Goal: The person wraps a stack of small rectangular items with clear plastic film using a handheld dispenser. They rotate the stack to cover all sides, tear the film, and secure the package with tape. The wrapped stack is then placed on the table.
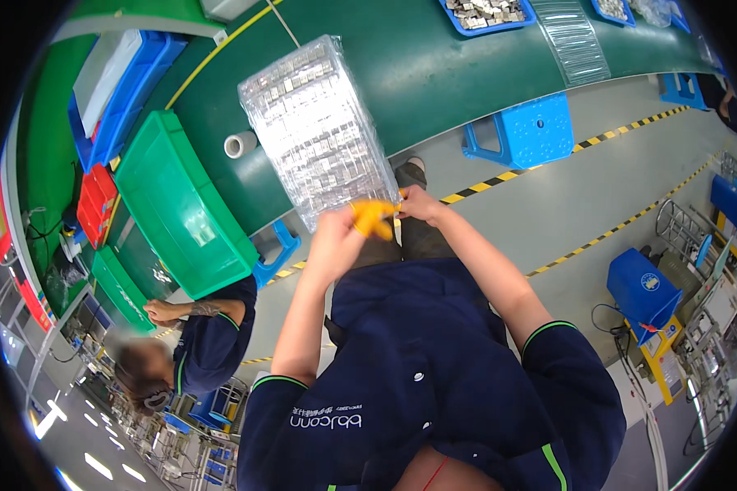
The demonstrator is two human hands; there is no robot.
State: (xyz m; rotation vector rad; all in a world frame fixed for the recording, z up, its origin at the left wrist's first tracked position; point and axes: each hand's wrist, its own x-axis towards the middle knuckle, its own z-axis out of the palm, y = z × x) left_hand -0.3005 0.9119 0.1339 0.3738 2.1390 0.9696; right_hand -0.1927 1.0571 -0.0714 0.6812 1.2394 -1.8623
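Clear plastic trays [315, 127], stacked and filled with small metal parts, stand tilted on the near edge of the green table [418, 69]; the left hand [340, 237], with yellow finger covers [371, 217], is closed on the stack's lower edge; the right hand [420, 204] pinches the same edge just beside it; a roll of tape [240, 145] lies left of the stack, near a green bin [184, 209]; a blue stool [524, 131] stands on the floor to the right; another person [192, 344] leans at lower left.
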